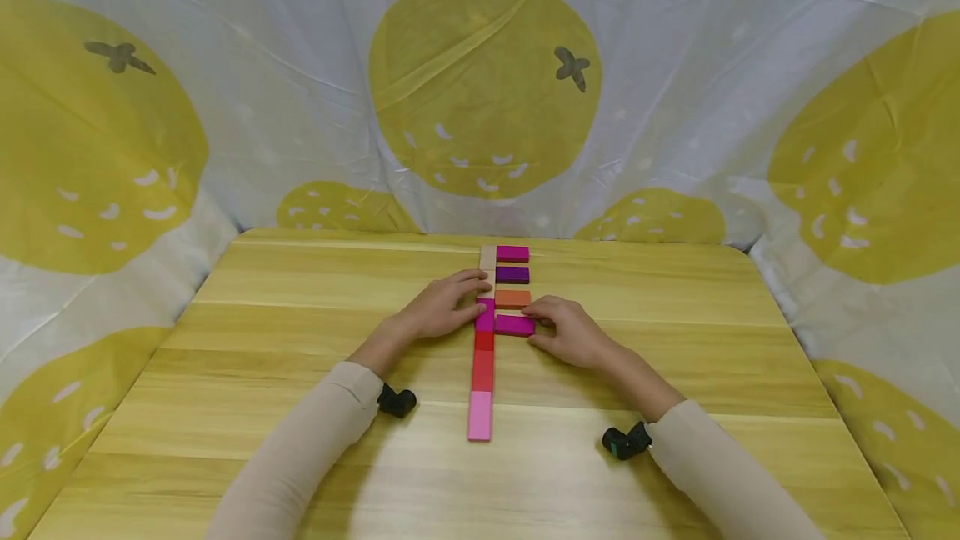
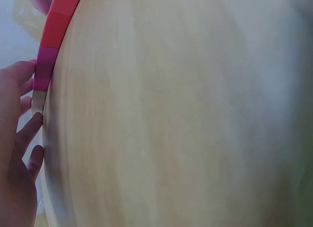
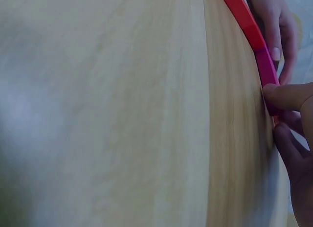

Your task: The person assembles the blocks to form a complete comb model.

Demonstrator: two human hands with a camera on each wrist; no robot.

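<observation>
A straight column of flat blocks runs down the middle of the table: beige blocks (image 1: 488,257) at the far end, then a magenta block (image 1: 486,317), red blocks (image 1: 483,371) and a pink block (image 1: 480,417) nearest me. My left hand (image 1: 437,307) rests its extended fingertips along the column's left side, at the beige and magenta blocks. Between thumb and fingers my right hand (image 1: 573,336) pinches the right end of another magenta block (image 1: 513,326), which lies crosswise against the column's right side. Beyond it, an orange block (image 1: 513,299), a purple block (image 1: 512,275) and a far magenta block (image 1: 513,254) also stick out rightward.
The wooden table (image 1: 262,290) reaches back to a hanging white cloth (image 1: 300,123) with yellow fruit prints. Black wrist-worn devices (image 1: 397,401) show at both sleeves, low over the table. Narrow gaps separate the crosswise blocks.
</observation>
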